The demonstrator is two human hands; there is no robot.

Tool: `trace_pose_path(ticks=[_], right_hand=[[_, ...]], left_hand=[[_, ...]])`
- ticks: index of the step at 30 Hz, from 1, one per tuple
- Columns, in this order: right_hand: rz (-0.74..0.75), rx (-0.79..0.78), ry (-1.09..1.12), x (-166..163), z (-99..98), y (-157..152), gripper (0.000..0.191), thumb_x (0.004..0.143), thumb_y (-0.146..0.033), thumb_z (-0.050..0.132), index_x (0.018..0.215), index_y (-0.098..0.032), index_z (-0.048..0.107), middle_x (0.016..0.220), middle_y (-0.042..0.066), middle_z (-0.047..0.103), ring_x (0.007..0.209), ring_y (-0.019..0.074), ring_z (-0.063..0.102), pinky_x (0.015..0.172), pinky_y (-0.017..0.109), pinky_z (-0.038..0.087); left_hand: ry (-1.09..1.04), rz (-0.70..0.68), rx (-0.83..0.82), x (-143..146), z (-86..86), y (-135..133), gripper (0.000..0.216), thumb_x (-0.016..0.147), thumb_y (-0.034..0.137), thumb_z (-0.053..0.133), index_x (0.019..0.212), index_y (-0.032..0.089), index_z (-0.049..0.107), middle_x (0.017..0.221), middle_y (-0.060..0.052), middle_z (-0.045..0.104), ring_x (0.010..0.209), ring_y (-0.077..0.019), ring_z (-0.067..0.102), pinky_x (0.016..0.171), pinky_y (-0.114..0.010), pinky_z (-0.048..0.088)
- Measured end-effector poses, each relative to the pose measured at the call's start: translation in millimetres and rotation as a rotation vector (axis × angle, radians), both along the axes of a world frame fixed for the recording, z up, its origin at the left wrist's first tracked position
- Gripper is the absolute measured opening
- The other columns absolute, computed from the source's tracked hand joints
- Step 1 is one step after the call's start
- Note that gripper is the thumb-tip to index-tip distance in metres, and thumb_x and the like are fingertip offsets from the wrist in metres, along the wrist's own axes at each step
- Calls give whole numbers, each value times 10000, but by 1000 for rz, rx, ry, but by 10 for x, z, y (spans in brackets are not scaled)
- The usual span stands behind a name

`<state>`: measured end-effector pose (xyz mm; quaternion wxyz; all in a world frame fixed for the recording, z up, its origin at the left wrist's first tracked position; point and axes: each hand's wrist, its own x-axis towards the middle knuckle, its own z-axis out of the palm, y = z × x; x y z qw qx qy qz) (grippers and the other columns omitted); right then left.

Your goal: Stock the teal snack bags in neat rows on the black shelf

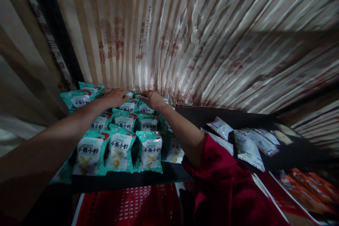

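Note:
Teal and white snack bags stand in several rows on a dark shelf, with one front bag (149, 150) facing me. My left hand (115, 97) reaches over the left part of the rows and rests on the bags at the back, fingers stretched toward the right. A short gap away, my right hand (155, 99) touches the top of a back-row bag (145, 107); its fingers are slightly bent and apart, their tips partly hidden. Between the two hands, the white and teal face of another bag (128, 106) shows.
Striped, wrinkled sheeting (164, 42) hangs right behind the shelf (190, 114). White and blue packets (249, 148) lie to the right. Below stands a red perforated basket (127, 204), with orange packets (309, 190) at the lower right. A dark post (57, 24) rises at the left.

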<state>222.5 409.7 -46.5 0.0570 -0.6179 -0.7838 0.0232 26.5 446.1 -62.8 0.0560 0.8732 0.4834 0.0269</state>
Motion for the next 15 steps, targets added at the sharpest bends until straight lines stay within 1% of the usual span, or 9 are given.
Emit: trace_pose_path(ticks=[2,4,7,9,11,13,15], right_hand=[[20,16,-8,37,54,-71,297,838,-193,552,1126,-188,622,1128,73,651,1000,162,610,858,230,441],[43,0,-25,69,106,-145,264,838,-179,543,1079,-186,651,1066,61,681,962,158,625,833,225,447],[129,-105,-56,97,165,-252,227,823,-168,559,1001,-200,695,998,33,710,920,148,637,803,213,449],[219,-186,-76,99,188,-319,193,821,-187,570,940,-209,720,963,19,719,899,142,638,780,204,445],[276,-245,-98,89,196,-378,177,824,-206,571,900,-201,730,903,18,725,841,136,639,730,198,441],[260,-276,-119,74,193,-421,180,819,-186,568,901,-185,728,841,20,725,756,126,635,667,192,432],[213,-299,-116,61,181,-443,203,811,-150,559,933,-179,719,807,17,723,676,112,627,611,184,422]], left_hand=[[12,-6,8,11,14,-1,486,895,410,255,1208,165,534,1307,-96,528,1242,-221,437,1039,-356,308],[9,11,39,35,65,-39,478,899,389,254,1190,156,554,1307,-98,519,1258,-223,414,1053,-356,292],[-47,0,85,103,193,-196,444,910,346,255,1153,157,574,1252,-85,556,1226,-198,444,1053,-331,308],[-135,-40,123,162,273,-372,401,907,314,285,1146,170,571,1251,-63,565,1215,-180,458,1049,-321,331],[-232,-93,162,213,318,-598,364,900,289,329,1146,175,571,1309,-54,533,1251,-178,434,1070,-334,326],[-323,-146,193,244,322,-860,341,897,252,346,1111,161,594,1315,-68,532,1251,-185,445,1076,-352,338],[-439,-218,245,251,291,-1146,328,901,240,358,1109,153,597,1279,-83,563,1229,-186,473,1066,-370,371]])
